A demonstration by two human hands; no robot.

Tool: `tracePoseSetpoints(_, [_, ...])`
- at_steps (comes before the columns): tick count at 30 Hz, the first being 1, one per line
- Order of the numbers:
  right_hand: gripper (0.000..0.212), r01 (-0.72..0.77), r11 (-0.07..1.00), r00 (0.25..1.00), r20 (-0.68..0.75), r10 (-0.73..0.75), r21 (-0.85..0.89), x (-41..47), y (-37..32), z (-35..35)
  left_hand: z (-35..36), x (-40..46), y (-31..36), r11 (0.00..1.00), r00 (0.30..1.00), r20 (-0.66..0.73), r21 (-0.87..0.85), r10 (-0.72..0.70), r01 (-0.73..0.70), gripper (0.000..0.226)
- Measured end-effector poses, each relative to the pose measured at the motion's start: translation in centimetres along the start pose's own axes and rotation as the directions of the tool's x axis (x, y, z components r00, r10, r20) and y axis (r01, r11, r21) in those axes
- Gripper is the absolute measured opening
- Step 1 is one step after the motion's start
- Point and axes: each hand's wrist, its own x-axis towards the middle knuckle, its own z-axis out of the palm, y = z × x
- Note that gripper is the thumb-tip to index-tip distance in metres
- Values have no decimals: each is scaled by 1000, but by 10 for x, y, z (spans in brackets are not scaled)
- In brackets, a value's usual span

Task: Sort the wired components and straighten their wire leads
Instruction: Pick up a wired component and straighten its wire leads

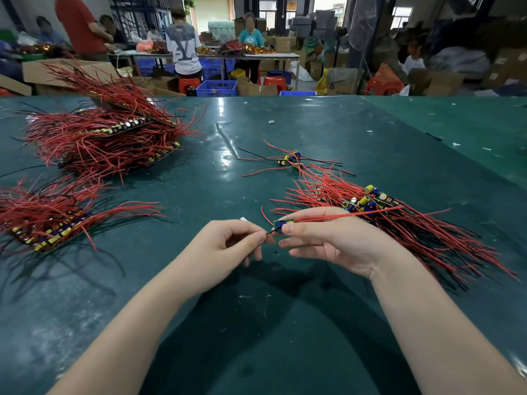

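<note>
My right hand [328, 238] holds a small green circuit board [282, 223] between thumb and fingers above the green table [256, 323]. Its red leads [356, 214] run right over my fingers, and one short red lead curls up on its left. My left hand [228, 240] pinches a thin black lead [268, 232] at the board's left end. Just to the right lies a loose pile of boards with red and black leads [399, 223]. A smaller cluster of boards [291, 159] sits farther back in the middle.
A tall stack of wired boards [108, 138] stands at the back left, and a lower row of boards [48, 226] lies at the left edge. Small white scraps dot the table. Beyond the far edge are people, blue crates, red stools and cardboard boxes.
</note>
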Motion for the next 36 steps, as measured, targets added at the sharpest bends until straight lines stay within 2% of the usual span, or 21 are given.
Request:
tracePoseSetpoints(4, [33,16,1000,1000,18,-16,-20,0,0,-1,-1,1,-1,998,1000,-28,55,-7,9,20])
tracePoseSetpoints(11, [24,-5,998,997,78,9,-55,-2,-1,0,0,0,-1,996,999,-37,88,-5,8,21])
tracePoseSetpoints(18, [24,13,999,998,-57,-11,36,0,-3,-1,-6,2,-2,997,997,-75,78,-13,19,22])
tracePoseSetpoints(21, [24,5,999,1000,-13,-5,37,-1,-3,0,-8,2,-2,997,996,-89,80,-10,18,23])
tracePoseSetpoints(25, [23,4,1000,999,42,-5,25,-3,-4,2,-9,2,0,997,996,-69,46,-51,54,21])
tracePoseSetpoints(30, [20,20,996,999,-46,-16,87,-2,-8,-7,-14,2,2,990,987,-91,-62,-129,124,23])
tracePoseSetpoints(36, [21,16,1000,997,76,-17,14,-4,-6,-1,-17,2,1,989,981,-123,-16,-150,149,22])
